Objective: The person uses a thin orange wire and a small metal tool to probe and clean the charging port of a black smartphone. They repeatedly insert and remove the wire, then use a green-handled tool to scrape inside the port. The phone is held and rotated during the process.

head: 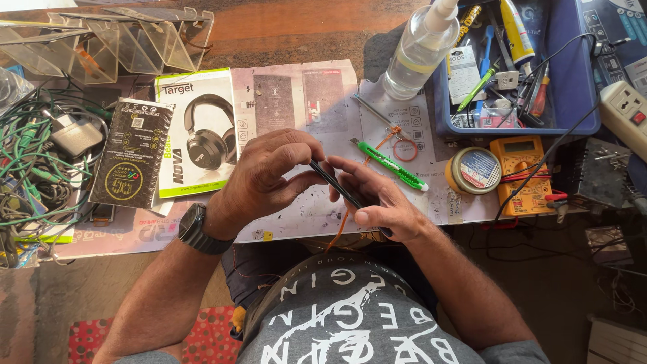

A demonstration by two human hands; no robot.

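Clearly both hands share 1 thing: a thin black phone [347,194], seen nearly edge-on, held above the near edge of the tabletop [296,27] and over the person's lap. The left hand [259,178] arches over its upper end, thumb and fingertips pressed together in a pinching grip on the slim edge, a posture that suits working along a seam. The right hand [384,202] cradles the lower end from beneath, fingers curled around it with the thumb laid along the side, which steadies the slab while the other hand works.

Within easy reach, just beyond the right hand, lies a green utility knife [391,164] on a flattened printed sheet [303,101] that covers the wood. A headphone box [195,131] and a dark packet [131,154] sit left of the hands, and a tangle of green cables [34,155] lies farther left. A clear spray bottle [421,50], a blue tool tray [579,81], a round tin [474,170] and a yellow multimeter [522,172] stand to the right.
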